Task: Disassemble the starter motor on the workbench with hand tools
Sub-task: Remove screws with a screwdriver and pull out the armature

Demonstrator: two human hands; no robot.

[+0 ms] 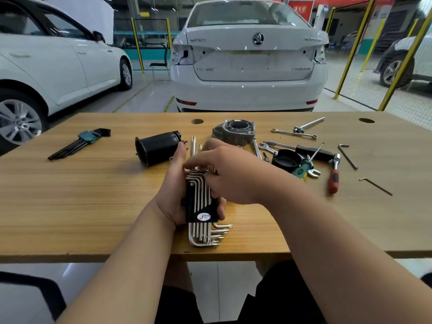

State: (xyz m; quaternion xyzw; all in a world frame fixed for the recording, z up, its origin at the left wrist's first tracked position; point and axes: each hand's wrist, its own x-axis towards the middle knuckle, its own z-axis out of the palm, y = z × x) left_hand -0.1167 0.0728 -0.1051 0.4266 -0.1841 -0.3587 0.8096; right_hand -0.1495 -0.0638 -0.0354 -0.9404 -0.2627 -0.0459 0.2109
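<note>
Clasping key set [201,206], left grip [171,197], near workbench [93,206] edge, open wood left

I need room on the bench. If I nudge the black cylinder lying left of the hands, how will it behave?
Probably rolls: the black cylinder lies on its side on the bench, though its flared open end might make it curve. It looks like a hollow metal shell, so likely stiff and fairly heavy. Its glossy surface may be slippery.
</note>
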